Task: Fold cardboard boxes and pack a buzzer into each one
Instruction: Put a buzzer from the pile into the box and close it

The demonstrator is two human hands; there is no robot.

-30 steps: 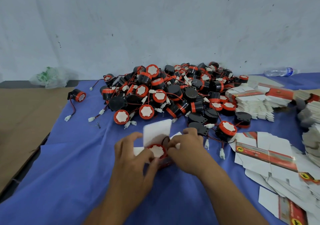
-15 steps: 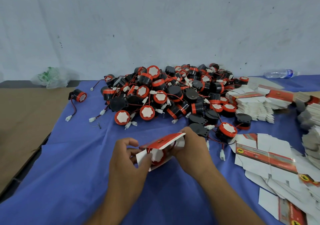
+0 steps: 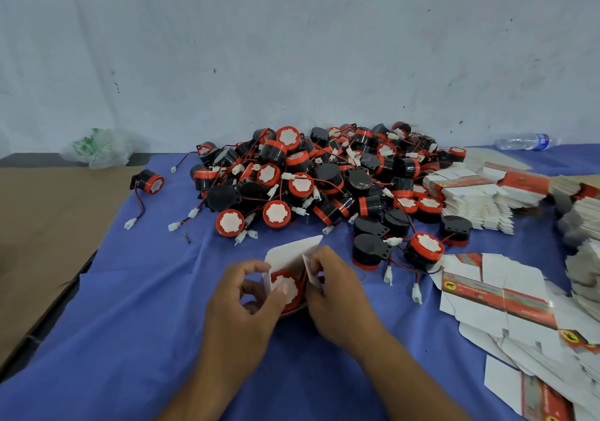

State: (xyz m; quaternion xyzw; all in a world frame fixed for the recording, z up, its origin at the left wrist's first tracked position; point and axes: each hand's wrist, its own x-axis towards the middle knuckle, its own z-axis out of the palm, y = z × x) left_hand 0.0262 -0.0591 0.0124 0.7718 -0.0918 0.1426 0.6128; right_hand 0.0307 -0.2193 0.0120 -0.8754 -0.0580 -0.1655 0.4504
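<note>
Seemingly early in a long job: at far left a crumpled plastic bag (image 3: 97, 148) sits against the wall beyond a brown cardboard sheet (image 3: 48, 226), and one stray buzzer (image 3: 150, 182) lies alone at the edge of the blue cloth (image 3: 130, 323). At centre, the left hand (image 3: 240, 310) curls round a small white box (image 3: 292, 253), its thumb pressing the white face of the red-rimmed buzzer (image 3: 287, 289) already seated inside. The right hand (image 3: 337, 294) pinches a side flap of the same box, whose top flap stands open. Judging by this, the box is formed and loaded, and closing the flaps is what remains for it. Behind the hands, a large pile of buzzers (image 3: 324, 177) with red wires and white plugs waits unpacked, and no finished, closed box can be seen anywhere in view. To the right, stacks of flat boxes (image 3: 470, 200) and loose unfolded blanks (image 3: 500, 297) cover the cloth, so most of the work appears to lie ahead. The blanks carry a red band and a yellow badge with a dark animal figure; their lettering is too small to read. A water bottle (image 3: 522, 141) lies at the wall, its blue label illegible.
</note>
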